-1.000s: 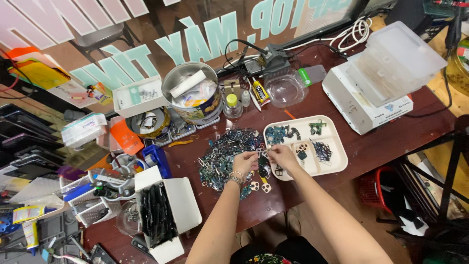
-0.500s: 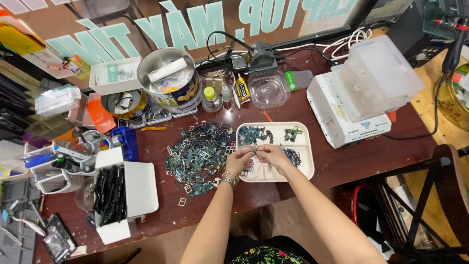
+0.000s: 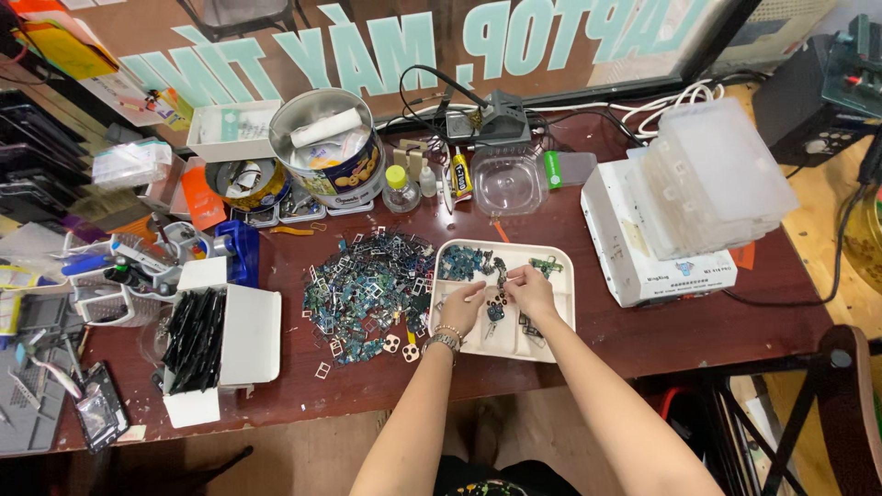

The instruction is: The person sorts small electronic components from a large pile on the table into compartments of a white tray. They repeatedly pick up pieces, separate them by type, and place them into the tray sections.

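Over the white tray (image 3: 562,317) on the worktop (image 3: 698,335), our left hand (image 3: 462,308) and right hand (image 3: 531,292) pinch small dark parts (image 3: 497,310) between closed fingers; loose metal pieces (image 3: 363,294) lie just left.

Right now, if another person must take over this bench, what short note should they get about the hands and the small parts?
Left hand: over the white divided tray, fingers pinching a small dark part; whether it is lifted I cannot tell.
Right hand: also over the tray, fingertips on a small part beside the left hand.
Parts: a large unsorted pile of small metal parts lies on the table left of the tray.
Done: some parts already sit in the tray's upper compartments.
Left: most of the pile remains outside the tray.
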